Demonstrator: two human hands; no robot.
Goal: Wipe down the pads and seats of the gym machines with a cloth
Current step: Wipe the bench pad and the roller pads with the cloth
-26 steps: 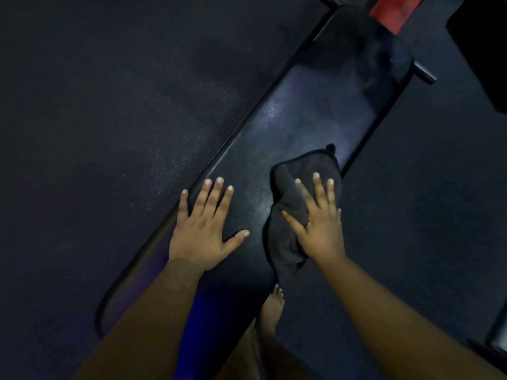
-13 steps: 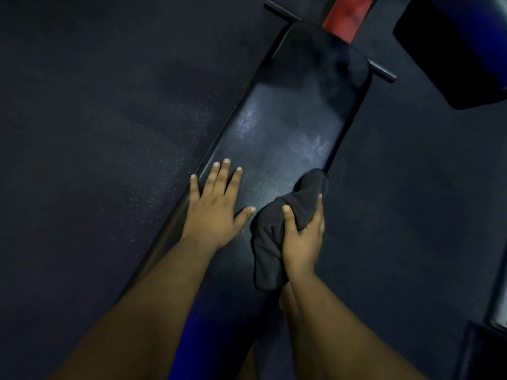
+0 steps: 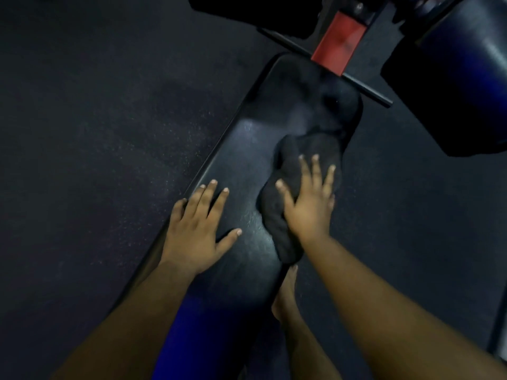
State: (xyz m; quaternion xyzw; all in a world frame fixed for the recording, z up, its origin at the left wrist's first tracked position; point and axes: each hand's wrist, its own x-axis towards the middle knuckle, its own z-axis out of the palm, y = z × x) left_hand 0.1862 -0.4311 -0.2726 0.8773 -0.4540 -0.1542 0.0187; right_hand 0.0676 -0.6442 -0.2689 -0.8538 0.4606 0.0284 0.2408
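Two hands rest on the bench [image 3: 238, 171]: left hand [image 3: 196, 231] flat at its left edge, right hand [image 3: 310, 204] spread, pressing the cloth [image 3: 299, 157] lengthwise toward the unwiped far end.

The scene is dim and underexposed, the dark floor [image 3: 96, 133] nearly featureless. A soft sheen glares off the bench pad [image 3: 247, 149], and the lit forearms cast blue-tinged shadows. Edges bend with wide-angle distortion, and detail is soft and grainy throughout.
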